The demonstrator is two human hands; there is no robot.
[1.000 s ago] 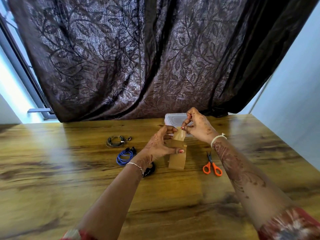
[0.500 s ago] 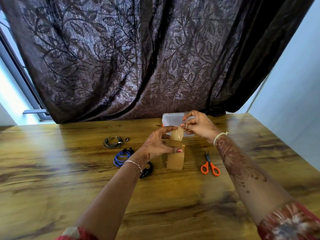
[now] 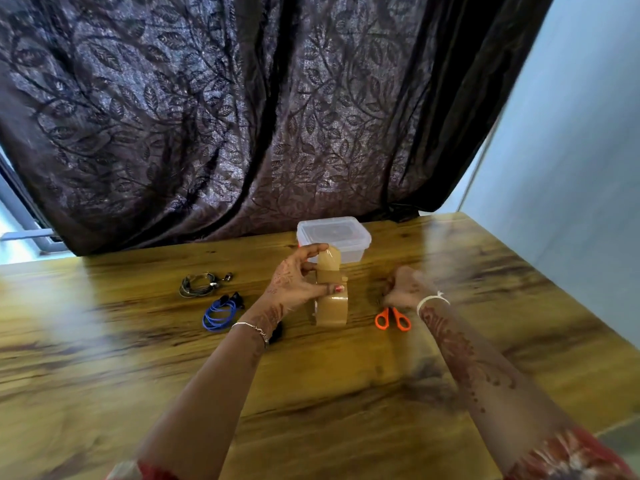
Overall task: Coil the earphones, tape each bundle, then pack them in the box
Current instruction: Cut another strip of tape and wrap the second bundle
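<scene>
One wooden table [image 3: 138, 393], dark curtain [image 3: 242, 116], left hand [image 3: 294, 285] gripping tape [image 3: 332, 306], right hand [image 3: 403, 287] (grasp unclear)

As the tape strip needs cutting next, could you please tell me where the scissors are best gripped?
Grip the scissors by their orange loops, coming from the near side with the right hand. They lie flat on the table, loops toward the person, blades pointing away and partly hidden by that hand; the left hand holds the tape.
</scene>
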